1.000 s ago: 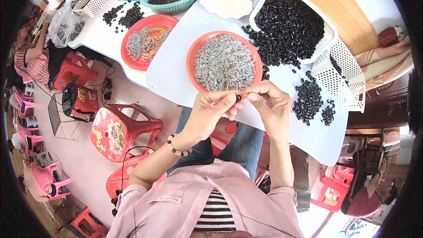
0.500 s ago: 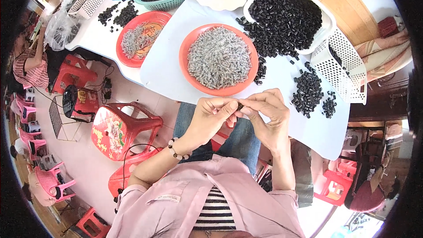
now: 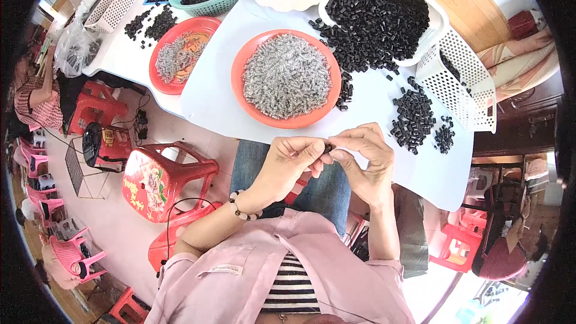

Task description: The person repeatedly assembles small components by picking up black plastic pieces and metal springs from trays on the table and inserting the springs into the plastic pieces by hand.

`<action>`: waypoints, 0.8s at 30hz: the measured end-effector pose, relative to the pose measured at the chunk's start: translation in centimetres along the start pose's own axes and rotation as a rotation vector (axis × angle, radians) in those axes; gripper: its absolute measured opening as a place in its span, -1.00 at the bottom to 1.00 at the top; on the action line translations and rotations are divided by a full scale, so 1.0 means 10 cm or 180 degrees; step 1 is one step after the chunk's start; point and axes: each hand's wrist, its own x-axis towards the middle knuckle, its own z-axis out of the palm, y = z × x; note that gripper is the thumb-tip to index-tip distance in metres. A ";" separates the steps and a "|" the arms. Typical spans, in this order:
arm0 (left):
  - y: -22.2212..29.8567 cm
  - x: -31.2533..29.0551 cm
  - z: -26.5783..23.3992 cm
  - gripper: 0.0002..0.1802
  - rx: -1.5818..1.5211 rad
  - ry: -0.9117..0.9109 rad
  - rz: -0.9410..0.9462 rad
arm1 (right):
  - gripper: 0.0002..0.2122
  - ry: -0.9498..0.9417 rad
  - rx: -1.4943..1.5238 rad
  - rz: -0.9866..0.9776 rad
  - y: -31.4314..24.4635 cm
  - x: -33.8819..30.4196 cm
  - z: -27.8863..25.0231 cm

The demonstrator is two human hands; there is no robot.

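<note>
The left hand (image 3: pixel 287 167) and right hand (image 3: pixel 371 165), each with its grip closed on the black piece (image 3: pixel 327 148) between them, now show below the red bowl (image 3: pixel 285 122), whose near rim they overlap a second ago.

Held piece (image 3: pixel 327 148): small, dark, near black; outline mostly covered by fingertips, so full shape and any joined part cannot be read. Pinched at the meeting point of thumbs and fingers of both hands, left hand (image 3: pixel 291 159) on one side, right hand (image 3: pixel 367 162) on the other. Position: off the near rim of the orange-red bowl (image 3: pixel 288 122), on the wearer's side and right of its centre; raised in the grip, apart from the bowl. Tilt cannot be determined.
</note>
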 end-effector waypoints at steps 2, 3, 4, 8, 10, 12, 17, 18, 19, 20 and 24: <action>-0.02 0.00 -0.02 -0.66 0.0123 -0.0058 -0.0091 | -0.76 0.0058 0.0004 0.0073 0.00 0.00 -0.03; -0.01 0.00 -0.01 -0.66 0.0124 -0.0075 -0.0094 | -0.75 -0.0041 0.0051 0.0022 0.02 -0.01 -0.04; -0.01 -0.01 -0.01 -0.67 0.0191 -0.0092 -0.0136 | -0.73 -0.0143 0.0098 -0.0032 0.05 -0.01 -0.04; -0.03 -0.04 0.03 -0.68 0.0583 -0.0131 0.0093 | -0.75 -0.0206 0.0173 0.0110 0.09 -0.05 -0.07; -0.01 -0.06 0.06 -0.68 0.0640 -0.0152 0.0055 | -0.75 -0.0184 0.0224 0.0151 0.13 -0.08 -0.07; 0.01 -0.06 0.08 -0.70 0.0545 -0.0178 -0.0062 | -0.75 -0.0209 0.0157 0.0117 0.11 -0.09 -0.09; -0.02 -0.05 0.02 -0.72 0.0611 -0.0108 -0.0106 | -0.77 -0.0406 0.0030 0.0005 0.09 -0.05 -0.15; -0.03 -0.05 0.02 -0.73 0.0546 -0.0005 -0.0151 | -0.78 -0.0366 0.0031 0.0203 0.09 -0.02 -0.18; -0.03 -0.05 0.00 -0.73 0.0550 0.0011 -0.0143 | -0.80 -0.0338 0.0047 0.0393 0.11 0.03 -0.20; -0.03 -0.05 0.01 -0.73 0.0527 0.0054 -0.0126 | -0.82 -0.0298 -0.0062 0.0574 0.14 0.10 -0.24; -0.04 -0.06 0.00 -0.74 0.0522 0.0129 -0.0055 | -0.86 0.0060 -0.0981 0.0171 0.58 0.48 -0.33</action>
